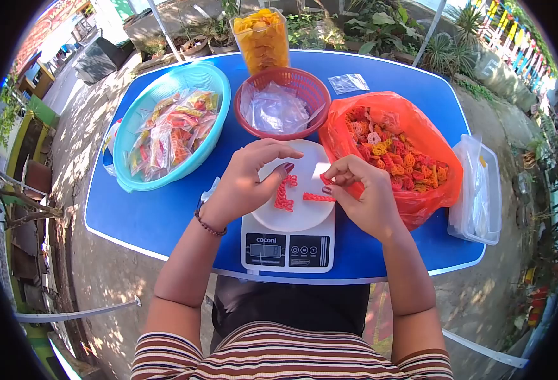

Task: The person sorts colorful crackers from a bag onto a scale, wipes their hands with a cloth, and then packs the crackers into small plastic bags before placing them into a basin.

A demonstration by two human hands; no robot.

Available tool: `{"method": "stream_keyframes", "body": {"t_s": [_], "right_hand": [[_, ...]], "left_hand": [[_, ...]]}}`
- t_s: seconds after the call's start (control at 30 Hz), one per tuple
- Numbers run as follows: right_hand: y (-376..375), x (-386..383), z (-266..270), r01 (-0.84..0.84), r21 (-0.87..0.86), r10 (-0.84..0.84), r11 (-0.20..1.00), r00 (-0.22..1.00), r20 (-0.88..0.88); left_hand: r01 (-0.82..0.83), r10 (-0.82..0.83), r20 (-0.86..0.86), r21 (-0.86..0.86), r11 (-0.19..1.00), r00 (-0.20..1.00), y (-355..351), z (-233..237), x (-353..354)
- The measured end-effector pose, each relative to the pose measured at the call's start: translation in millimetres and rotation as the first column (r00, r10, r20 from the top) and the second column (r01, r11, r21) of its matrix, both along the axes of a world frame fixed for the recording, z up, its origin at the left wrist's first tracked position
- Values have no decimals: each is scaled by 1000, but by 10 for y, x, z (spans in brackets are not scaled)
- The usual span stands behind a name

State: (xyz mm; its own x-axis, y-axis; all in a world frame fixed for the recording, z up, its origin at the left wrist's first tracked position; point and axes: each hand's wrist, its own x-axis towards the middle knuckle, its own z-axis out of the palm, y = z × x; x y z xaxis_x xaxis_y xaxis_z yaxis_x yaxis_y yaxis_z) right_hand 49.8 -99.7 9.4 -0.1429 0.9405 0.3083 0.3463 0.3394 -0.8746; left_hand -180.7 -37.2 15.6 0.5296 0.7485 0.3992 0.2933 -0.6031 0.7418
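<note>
A white kitchen scale (247,244) with a round plate stands at the table's front. On its plate lie a red crocheted piece (284,194) and a narrow red crocheted strip (317,197). My left hand (257,174) hovers over the plate's left side, thumb and fingers apart, the thumb tip right at the crocheted piece. At the plate's right edge, my right hand (362,190) has thumb and fingertips pinched on a bit of red crochet (325,179), mostly hidden by the fingers. The strip's right end reaches to that hand's thumb.
Behind the scale is a red basket (313,82) of clear plastic bags. A turquoise basket (122,149) with filled packets stands left. Right are an orange-red plastic bag (434,193) of crocheted pieces and a plastic tub (493,218). A container of yellow pieces (263,44) stands at the back.
</note>
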Motion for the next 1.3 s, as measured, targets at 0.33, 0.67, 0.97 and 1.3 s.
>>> {"method": "stream_keyframes", "body": {"t_s": [0.33,0.67,0.97,1.3], "right_hand": [[155,-362,-50,-20,127,-1,992,987,163],[212,-408,-149,-2,295,-97,956,942,320],[177,-397,-128,15,357,-156,934,917,368],[113,-472,-175,-80,388,-147,918,841,521]], "left_hand": [[32,29,-265,221,975,964,-62,-46,-231],[43,28,-276,248,968,961,-49,-124,-286],[-33,104,-238,283,959,966,-56,-170,-344],[-35,97,-219,271,962,971,-73,-186,-346]]}}
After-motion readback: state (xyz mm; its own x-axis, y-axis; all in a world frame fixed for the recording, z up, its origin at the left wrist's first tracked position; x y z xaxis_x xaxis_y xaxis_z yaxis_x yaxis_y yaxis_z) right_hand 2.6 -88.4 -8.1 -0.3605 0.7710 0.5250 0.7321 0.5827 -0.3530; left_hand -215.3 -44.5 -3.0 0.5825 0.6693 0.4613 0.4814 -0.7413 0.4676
